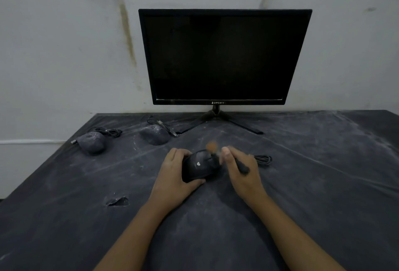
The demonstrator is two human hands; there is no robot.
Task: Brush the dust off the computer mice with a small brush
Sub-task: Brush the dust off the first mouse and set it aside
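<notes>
A black computer mouse (pixel 199 167) with a small white mark lies on the dark cloth in the middle. My left hand (pixel 176 175) grips it from the left, fingers curled over its far side and thumb under its near edge. My right hand (pixel 239 169) holds a small brush (pixel 241 166) by its black handle; the blurred orange bristles sit at the mouse's far end. Two dusty mice lie further back: one at the far left (pixel 92 142), one left of centre (pixel 154 134), each with a coiled cable.
A black monitor (pixel 224 57) stands on a splayed stand at the back against the stained wall. The held mouse's coiled cable (pixel 264 160) lies just right of my right hand. The dusty cloth (pixel 323 184) has a raised wrinkle (pixel 118 201) at the near left.
</notes>
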